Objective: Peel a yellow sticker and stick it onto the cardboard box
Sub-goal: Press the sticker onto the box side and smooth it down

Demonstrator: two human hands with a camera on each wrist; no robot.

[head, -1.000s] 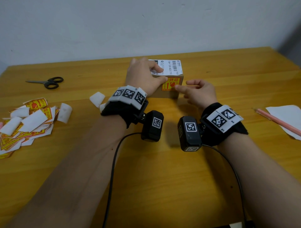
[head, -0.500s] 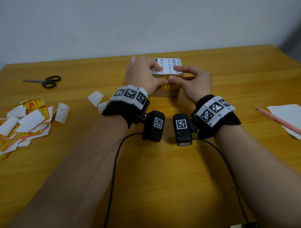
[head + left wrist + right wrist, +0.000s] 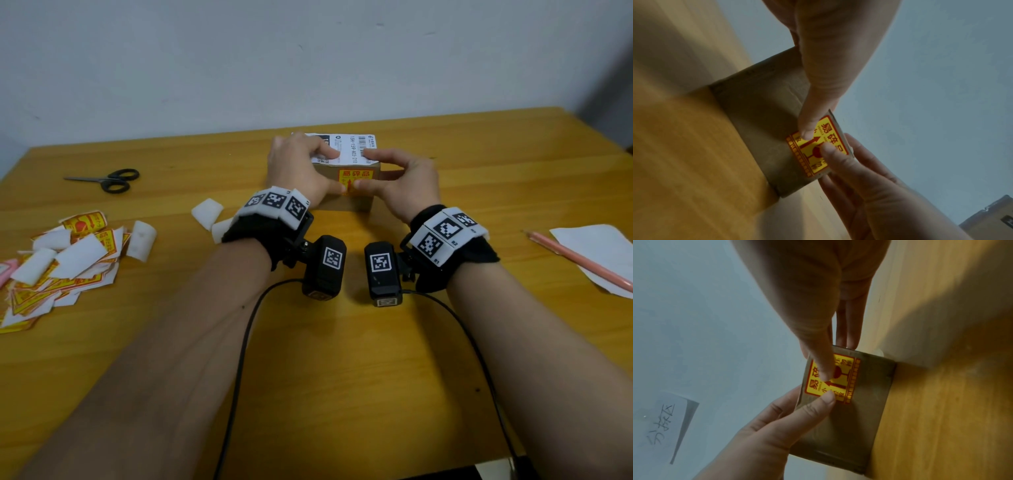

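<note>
A small cardboard box (image 3: pixel 359 202) with a white shipping label on top stands at the middle back of the wooden table. A yellow and red sticker (image 3: pixel 358 175) lies on its front face, near the top right corner. My left hand (image 3: pixel 299 169) grips the box, fingers over the top and thumb on the sticker's left part. My right hand (image 3: pixel 404 181) grips it the same way from the right, thumb on the sticker. In the wrist views both thumb tips press the sticker (image 3: pixel 809 156) (image 3: pixel 846 369) on the brown box (image 3: pixel 760 113) (image 3: pixel 849 426).
Black scissors (image 3: pixel 109 178) lie at the far left. A pile of yellow stickers and white backing papers (image 3: pixel 51 270) sits at the left edge, and loose backing pieces (image 3: pixel 207 212) lie near my left wrist. A pink pencil (image 3: pixel 579 260) on white paper (image 3: pixel 603 246) is at the right.
My right hand moved from beside the box's front right corner up onto it; its fingers now lie over the top and its thumb presses the sticker. The left hand kept its hold.
</note>
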